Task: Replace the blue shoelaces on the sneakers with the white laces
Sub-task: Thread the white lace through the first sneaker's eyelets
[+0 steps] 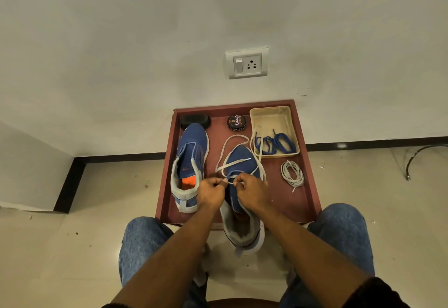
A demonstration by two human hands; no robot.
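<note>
one head-worn camera looks steeply down and forward, close over the red tray [312,186], wall at twelve o'clock.

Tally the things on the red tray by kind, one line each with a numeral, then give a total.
Sneakers: 2
White laces: 2, one being threaded, one coiled
Blue laces: 1 bundle in the bin; separate laces cannot be told apart
Bins: 1
Polish tins: 1
Black brushes: 1
Total: 8
</note>
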